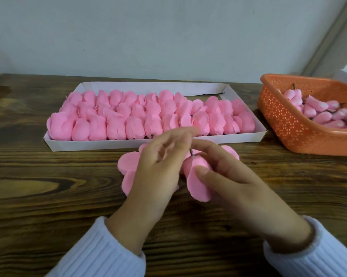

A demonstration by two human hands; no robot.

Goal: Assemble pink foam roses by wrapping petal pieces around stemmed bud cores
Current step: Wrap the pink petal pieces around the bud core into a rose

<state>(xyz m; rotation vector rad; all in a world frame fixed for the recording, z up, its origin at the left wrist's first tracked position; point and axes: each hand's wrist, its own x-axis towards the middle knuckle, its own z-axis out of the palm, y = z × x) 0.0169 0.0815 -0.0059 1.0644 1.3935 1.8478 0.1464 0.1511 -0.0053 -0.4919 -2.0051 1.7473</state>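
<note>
Over the wooden table, both hands work on one pink foam rose (197, 172). My right hand (228, 176) grips the rose, its thumb pressing a petal against the bud. A short dark stem (191, 152) sticks up from the bud between the hands. My left hand (158, 166) has its fingertips at that stem, and pink petal lobes (126, 162) spread flat beneath and to the left of it. Part of the petal piece is hidden under both hands.
A white cardboard tray (188, 139) packed with several finished pink roses lies just behind the hands. An orange perforated basket (284, 126) with several stemmed bud cores (318, 110) stands at the right. A wall closes the far side of the table.
</note>
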